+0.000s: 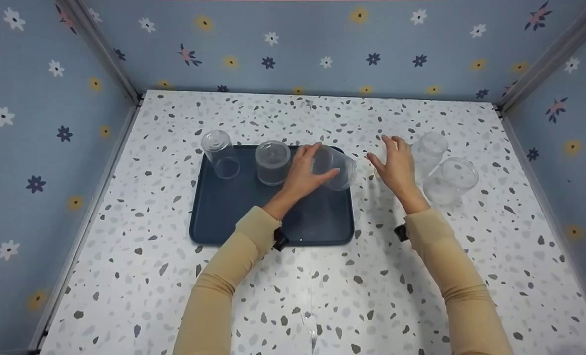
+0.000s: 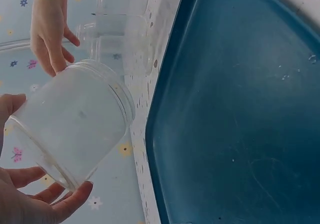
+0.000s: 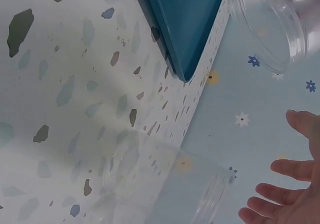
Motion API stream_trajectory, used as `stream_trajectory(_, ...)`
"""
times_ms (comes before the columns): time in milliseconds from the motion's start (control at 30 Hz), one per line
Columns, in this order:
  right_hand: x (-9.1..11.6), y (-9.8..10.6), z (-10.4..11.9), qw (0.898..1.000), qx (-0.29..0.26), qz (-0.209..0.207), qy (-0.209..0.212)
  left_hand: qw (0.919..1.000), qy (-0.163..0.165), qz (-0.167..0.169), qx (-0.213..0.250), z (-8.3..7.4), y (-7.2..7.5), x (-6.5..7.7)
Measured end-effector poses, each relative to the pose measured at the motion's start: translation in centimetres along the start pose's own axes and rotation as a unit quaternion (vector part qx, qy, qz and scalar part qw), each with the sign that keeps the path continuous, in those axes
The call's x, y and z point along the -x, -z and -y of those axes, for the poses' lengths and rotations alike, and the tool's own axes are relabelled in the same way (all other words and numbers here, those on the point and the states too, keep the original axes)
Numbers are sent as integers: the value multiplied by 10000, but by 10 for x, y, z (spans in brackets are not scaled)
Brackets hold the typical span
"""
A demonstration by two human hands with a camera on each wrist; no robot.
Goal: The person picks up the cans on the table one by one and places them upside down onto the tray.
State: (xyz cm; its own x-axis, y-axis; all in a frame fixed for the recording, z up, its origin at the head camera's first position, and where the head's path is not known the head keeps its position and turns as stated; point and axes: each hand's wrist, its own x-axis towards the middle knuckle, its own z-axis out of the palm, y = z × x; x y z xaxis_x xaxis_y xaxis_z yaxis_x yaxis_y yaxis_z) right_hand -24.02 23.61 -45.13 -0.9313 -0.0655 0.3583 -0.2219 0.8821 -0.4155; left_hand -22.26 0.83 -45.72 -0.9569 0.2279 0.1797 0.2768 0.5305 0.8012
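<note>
Gripping a clear, glass-like cylindrical jar (image 1: 342,160) in the left hand (image 1: 303,172), tilted above the far right corner of the dark-blue rectangular tray (image 1: 317,217); holding the right hand (image 1: 395,165) spread and unladen near a second clear jar (image 1: 427,155). Apparently mid-transfer; probably calls for levelling before release.

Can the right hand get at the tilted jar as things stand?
Probably yes. The right hand is empty, fingers spread, thumb side toward the tilted jar. Nothing shows between them, and the jar's facing side looks free of the left hand.
</note>
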Motion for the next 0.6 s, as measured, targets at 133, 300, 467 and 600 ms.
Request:
stream_trajectory(133,-4,0,0,9984,396,269,-289,9992,80,131,-379,-3,-1,-7)
stream_trajectory(300,-8,0,-3,9940,777,549,-547,9972,136,316,-659,-4,-2,-14)
stream_trajectory(467,-12,-2,-9,9908,928,663,-728,9944,228,502,-903,-3,-3,-19)
stream_trajectory(600,-14,-2,-12,9888,935,754,-891,9904,293,632,-1198,-2,-4,-24)
